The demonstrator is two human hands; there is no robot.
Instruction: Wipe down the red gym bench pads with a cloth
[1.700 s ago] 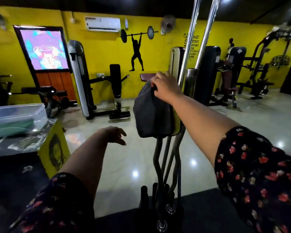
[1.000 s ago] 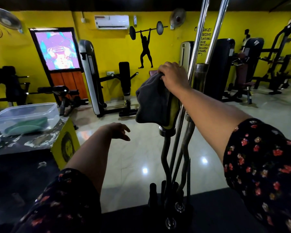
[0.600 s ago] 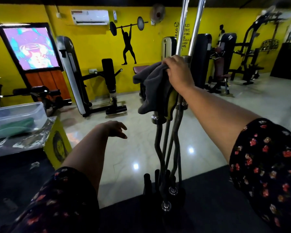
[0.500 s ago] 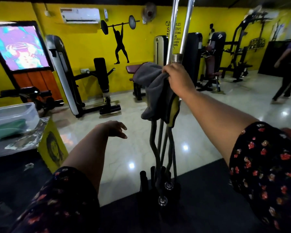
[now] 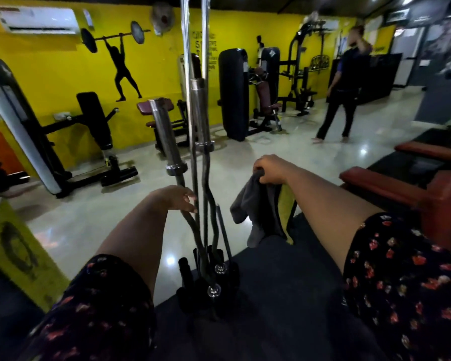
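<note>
My right hand (image 5: 270, 169) grips a grey cloth (image 5: 258, 212) with a yellow edge, which hangs free in the air to the right of the upright barbells (image 5: 198, 121). My left hand (image 5: 176, 198) hovers with loose fingers just left of the curved bars, and I cannot tell whether it touches them. A red bench pad (image 5: 383, 186) lies at the right, on a red frame (image 5: 443, 201). A second red pad (image 5: 432, 152) sits farther back on the right.
The barbells stand in a black floor holder (image 5: 208, 280) straight ahead. A yellow box (image 5: 18, 248) is at the left. Black gym machines (image 5: 235, 92) line the yellow wall. A person (image 5: 341, 84) walks on the shiny floor at the right.
My right hand has lifted the cloth off the top of the barbells and brought it down and to the right. The view has swung right, bringing the red benches into sight.
</note>
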